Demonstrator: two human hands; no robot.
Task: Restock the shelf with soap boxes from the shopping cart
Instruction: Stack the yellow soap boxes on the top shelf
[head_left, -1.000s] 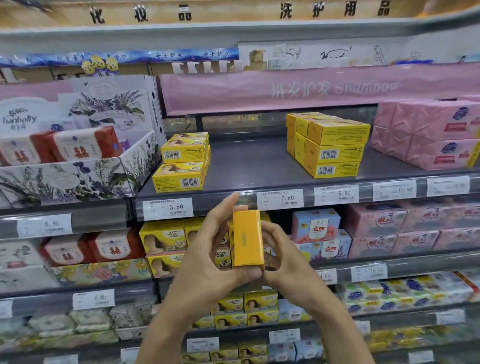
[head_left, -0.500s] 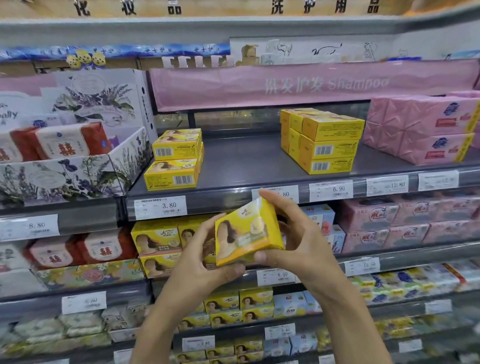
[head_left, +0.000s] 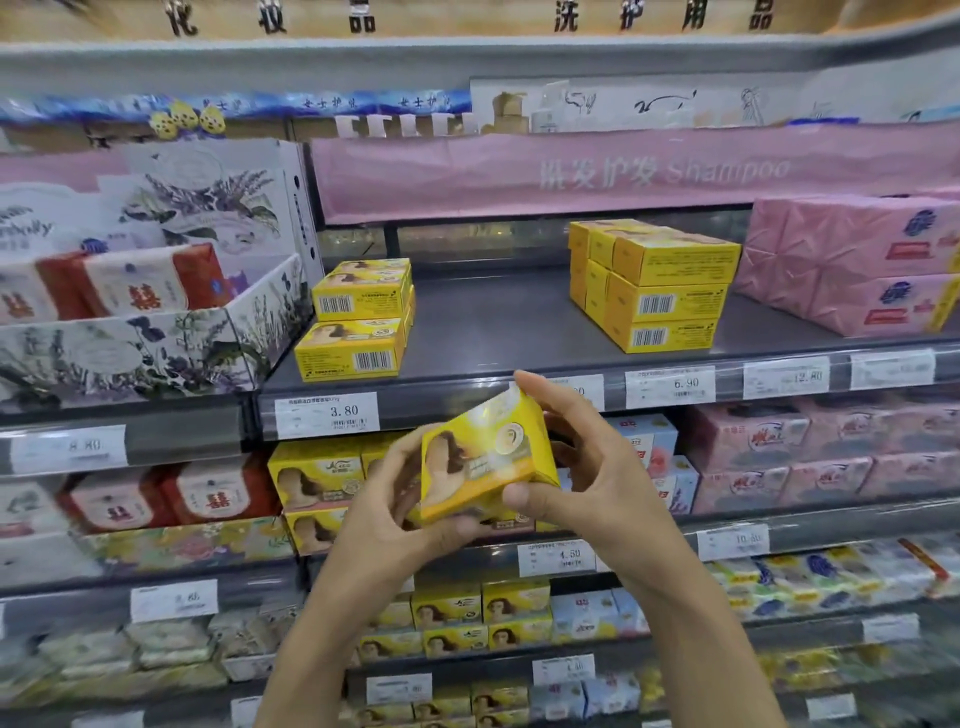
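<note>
Two grips grasp one soap box (head_left: 483, 460). The left grip (head_left: 387, 519) curls round its lower left corner. The right grip (head_left: 587, 478) pinches its right end, thumb on the bottom edge and fingers over the top. The box is tilted, printed face to the camera, in front of the shelf (head_left: 498, 322) rail and just below it.

Two yellow stacks stand on that shelf. The left stack (head_left: 358, 322) is two boxes high and the right stack (head_left: 660, 291) three high, with rows behind that cannot be counted. Two pink packs (head_left: 852, 265) lie to their right, cut off by the frame edge.

Five price tags (head_left: 327, 415) line the rail. 3.80 and 6.90 read clearly, one is half hidden by the right fingers (head_left: 535, 384), and the rest blur.
</note>
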